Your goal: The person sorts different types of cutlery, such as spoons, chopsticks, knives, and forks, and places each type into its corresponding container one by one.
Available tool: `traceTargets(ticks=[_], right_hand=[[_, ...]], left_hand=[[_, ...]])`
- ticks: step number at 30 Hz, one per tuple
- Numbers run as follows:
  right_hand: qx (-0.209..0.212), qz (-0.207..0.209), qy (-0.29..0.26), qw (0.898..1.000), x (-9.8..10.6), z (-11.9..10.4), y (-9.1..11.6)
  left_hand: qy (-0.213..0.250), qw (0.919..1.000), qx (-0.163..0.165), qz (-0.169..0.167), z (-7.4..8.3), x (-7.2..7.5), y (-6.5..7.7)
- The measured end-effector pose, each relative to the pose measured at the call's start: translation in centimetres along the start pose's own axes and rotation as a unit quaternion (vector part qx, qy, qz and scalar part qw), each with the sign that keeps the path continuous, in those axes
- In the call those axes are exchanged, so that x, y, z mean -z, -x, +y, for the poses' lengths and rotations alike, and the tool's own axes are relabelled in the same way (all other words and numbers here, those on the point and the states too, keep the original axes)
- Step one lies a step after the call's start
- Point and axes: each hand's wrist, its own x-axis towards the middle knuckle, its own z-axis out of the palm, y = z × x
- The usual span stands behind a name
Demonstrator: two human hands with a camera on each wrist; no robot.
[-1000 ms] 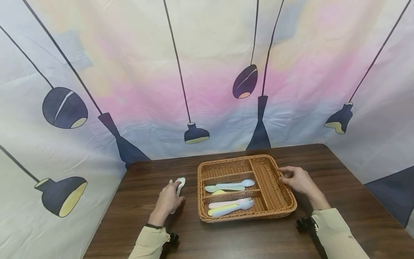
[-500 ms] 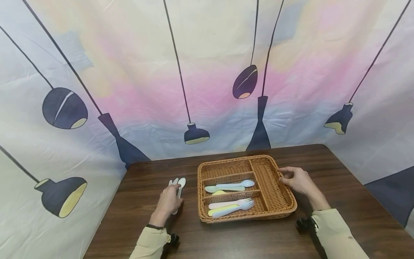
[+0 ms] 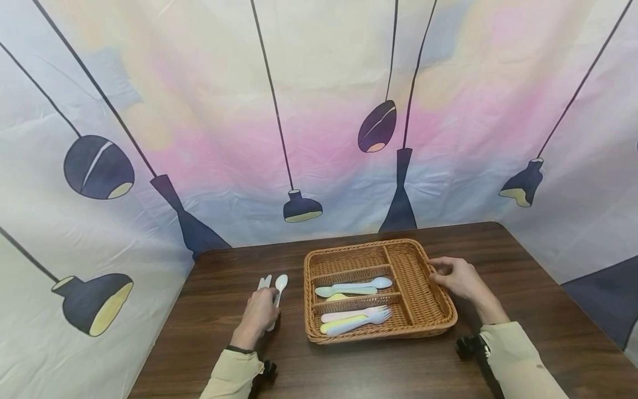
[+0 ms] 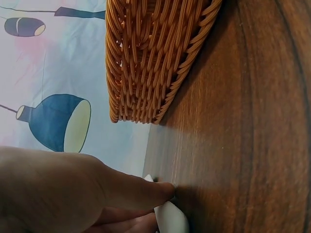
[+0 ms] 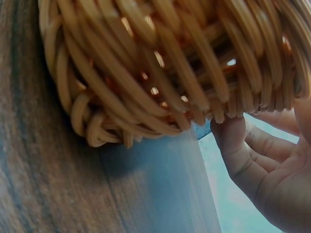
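Note:
My left hand (image 3: 258, 311) is low over the table at the left, with thumb and fingers pinching a white spoon (image 3: 281, 282) whose bowl points away. Beside it, the tips of other white cutlery (image 3: 264, 281) show past my knuckles; the rest is hidden under the hand. In the left wrist view the thumb lies against a white handle (image 4: 172, 221). My right hand (image 3: 461, 277) grips the right rim of a wicker cutlery basket (image 3: 307, 293). In the right wrist view its thumb presses the woven wall (image 5: 146, 73) from outside.
One basket compartment holds a light blue spoon (image 3: 381, 282), a green piece (image 3: 366, 290) and a yellow one (image 3: 337, 296). The front compartment holds pink, yellow and lilac forks (image 3: 359, 321). A printed cloth (image 3: 339, 111) hangs behind the dark wooden table (image 3: 379, 371).
The spoon at my left hand has shifted slightly right, apart from the other white pieces, and more of it shows. My right hand and the basket have stayed in place.

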Motion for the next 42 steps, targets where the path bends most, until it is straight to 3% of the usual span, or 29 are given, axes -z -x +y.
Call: traceTargets(ticks=[7,21,25,30,42], right_hand=[[0.002,0.004,0.006,1.000,0.0,0.1,-0.1],[-0.001,0.003,0.004,1.000,-0.1,-0.1,0.1],[0.001,0.005,0.004,1.000,0.0,-0.2,0.1],[0.003,0.006,0.005,1.000,0.1,-0.2,0.1],[-0.002,0.000,0.002,1.000,-0.1,-0.1,0.1]], left_hand=[[-0.004,0.9995,-0.031,0.000,0.0,-0.3,0.0],[0.003,0.9977,-0.051,0.046,0.1,-0.5,0.2],[0.004,0.9967,-0.059,0.056,0.3,-0.2,0.1],[0.010,0.9973,-0.043,0.059,0.6,0.6,-0.2],[0.059,0.9940,-0.039,0.084,2.1,2.3,-1.1]])
